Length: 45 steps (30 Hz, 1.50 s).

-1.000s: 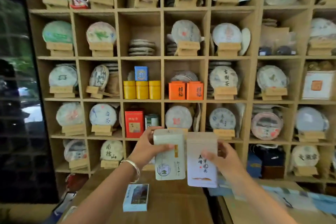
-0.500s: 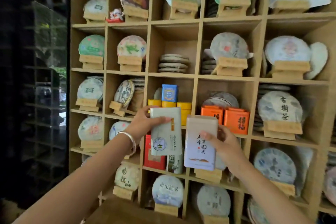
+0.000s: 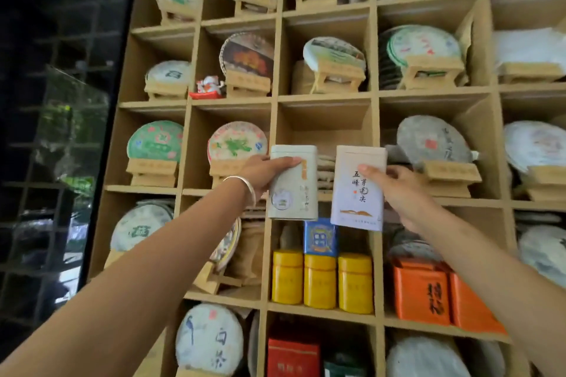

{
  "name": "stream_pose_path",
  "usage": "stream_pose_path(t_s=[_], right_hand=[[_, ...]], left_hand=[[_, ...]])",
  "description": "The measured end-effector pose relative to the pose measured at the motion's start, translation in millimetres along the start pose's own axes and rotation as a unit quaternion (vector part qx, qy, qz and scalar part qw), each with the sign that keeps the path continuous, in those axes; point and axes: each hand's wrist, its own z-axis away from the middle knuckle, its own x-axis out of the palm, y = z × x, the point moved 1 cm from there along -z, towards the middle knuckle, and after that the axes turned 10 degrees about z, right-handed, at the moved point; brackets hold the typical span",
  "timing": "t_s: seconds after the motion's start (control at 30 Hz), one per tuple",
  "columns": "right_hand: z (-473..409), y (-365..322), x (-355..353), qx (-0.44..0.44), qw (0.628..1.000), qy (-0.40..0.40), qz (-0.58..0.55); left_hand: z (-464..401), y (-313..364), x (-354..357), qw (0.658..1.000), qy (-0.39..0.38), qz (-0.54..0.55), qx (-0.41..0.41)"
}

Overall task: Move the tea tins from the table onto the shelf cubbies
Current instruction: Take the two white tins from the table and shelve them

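Metal tins upright, side by side at cubby (image 3: 324, 131) mouth, 12 o'clock of yellow jars (image 3: 320, 280): left hand (image 3: 263, 171) grips green tin (image 3: 293, 182), right hand (image 3: 398, 187) grips white tin (image 3: 359, 188), likely for paired insertion.

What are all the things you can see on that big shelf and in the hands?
pale green tea tin: 1, greenish white, held up before the middle cubby
white tea tin: 1, white with dark writing, beside it on the right
yellow tins: 3, yellow, in a row in the cubby below
blue box: 1, blue, on top of the yellow tins
orange boxes: 2, orange, cubby right of the yellow tins
red box: 1, red, bottom cubby
tea cakes: many, round, pale or green, on wooden stands
cat figurine: 1, white and red, upper left cubby
shelf: 1, light wood
left hand: grips the pale green tea tin, silver bracelet on wrist
right hand: grips the white tea tin
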Motion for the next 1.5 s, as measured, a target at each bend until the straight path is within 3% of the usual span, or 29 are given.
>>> stream_pose_path(t_s=[0.23, 0.57, 0.8, 1.13, 1.5], right_hand=[[-96, -36, 50, -0.020, 0.998, 0.047, 0.031], [-180, -20, 69, 0.007, 0.994, 0.065, 0.089], [-199, 21, 67, 0.033, 0.992, 0.058, 0.104], [-207, 33, 80, 0.021, 0.990, 0.071, 0.124], [-207, 41, 81, 0.020, 0.987, 0.066, 0.143]], left_hand=[[-95, 18, -25, 0.996, 0.023, 0.042, 0.079], [-180, -17, -13, 0.994, 0.006, 0.055, 0.099], [-200, -32, 4, 0.993, -0.004, -0.005, 0.115], [-206, -38, -1, 0.983, -0.002, -0.069, 0.172], [-211, -47, -2, 0.980, 0.005, -0.093, 0.176]])
